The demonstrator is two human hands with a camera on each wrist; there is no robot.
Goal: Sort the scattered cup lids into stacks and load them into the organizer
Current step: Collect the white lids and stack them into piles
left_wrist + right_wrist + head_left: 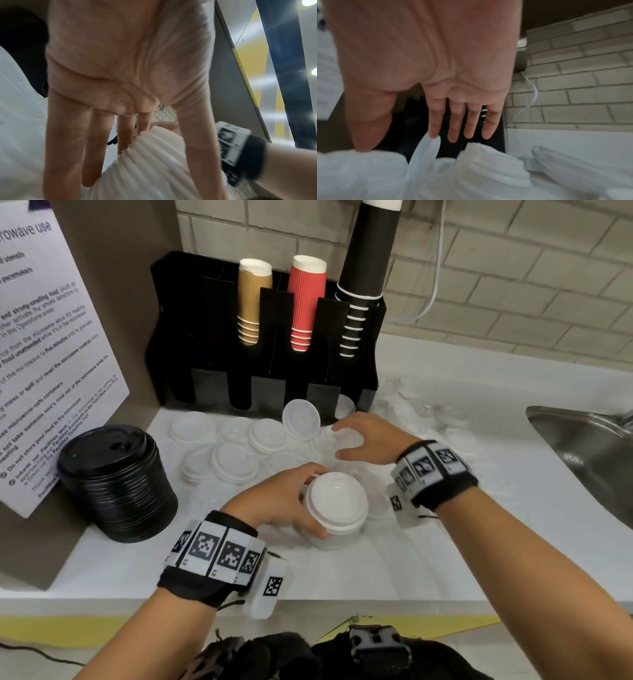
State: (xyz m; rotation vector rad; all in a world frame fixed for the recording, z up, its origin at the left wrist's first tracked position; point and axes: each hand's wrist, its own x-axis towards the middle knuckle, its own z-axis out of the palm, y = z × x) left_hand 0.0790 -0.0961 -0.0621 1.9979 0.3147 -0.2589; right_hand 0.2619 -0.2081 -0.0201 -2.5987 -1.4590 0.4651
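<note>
My left hand [317,501] grips a short stack of white domed lids [337,508] from the side, thumb in front and fingers behind; the left wrist view shows the ribbed stack [154,162] between thumb and fingers. My right hand [339,440] is spread over loose translucent lids [236,455] just beyond. In the right wrist view its fingers [462,128] are straight and the index tip touches a tilted lid [426,151]. One lid [301,419] leans against the black organizer [171,337], whose front lid slots look dark.
A tall stack of black lids [116,484] stands at the left beside a brown box with a paper sign [51,337]. Tan, red and black cup stacks [305,302] fill the organizer's back. A steel sink [582,453] lies to the right.
</note>
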